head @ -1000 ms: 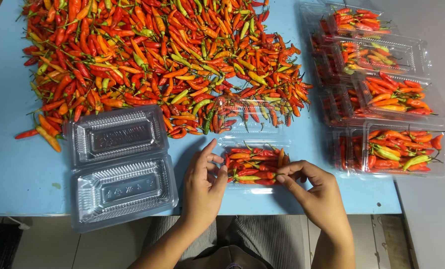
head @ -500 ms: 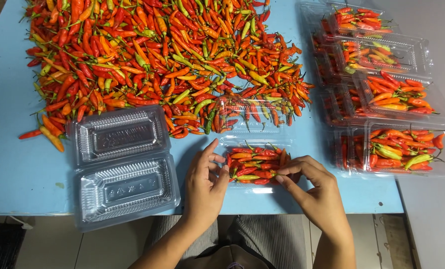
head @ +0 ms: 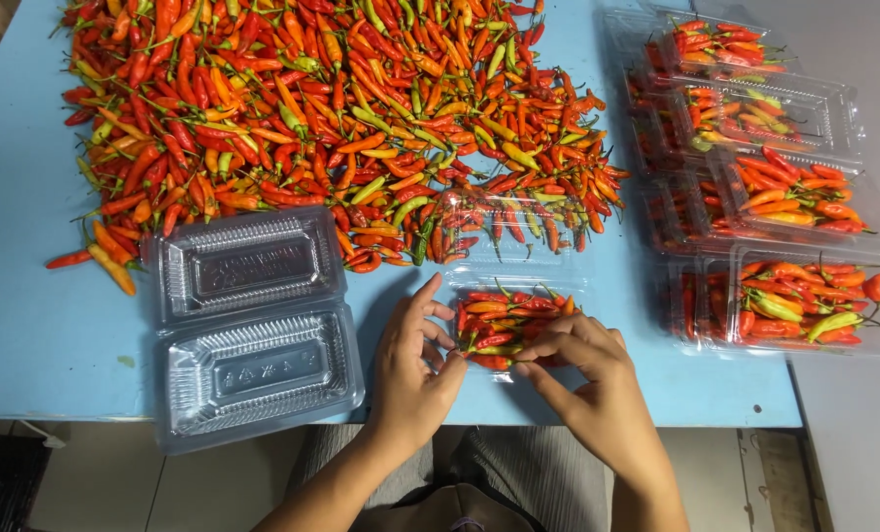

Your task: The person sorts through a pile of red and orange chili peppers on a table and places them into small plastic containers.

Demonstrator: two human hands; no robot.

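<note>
- Clamshell tray (head: 515, 325) of clear thin plastic sits at the near edge of the blue surface (head: 26, 335), right in front of the person, filled with small red, orange and green chillies; its hinged lid (head: 504, 229) lies open behind it, against the big chilli pile (head: 322, 108).
- Likely handling: light even when full, the walls flimsy and springy, so a hard squeeze would probably buckle them. The smooth plastic looks slippery; the stiffer rim and corners seem the safest places to take hold.
- The chillies themselves look firm but easily bruised, with thin stems that could snap.
- Left hand (head: 412, 366) rests at the tray's left end, fingers loosely spread, the fingertips touching the rim and the chillies there.
- Right hand (head: 586, 379) lies at the front right, fingers curled and drawn together, pinching at chillies near the tray's front edge; exactly what it nips I cannot tell.
- An empty open clamshell (head: 253, 325) lies just left; filled packs (head: 775, 197) are stacked to the right.
</note>
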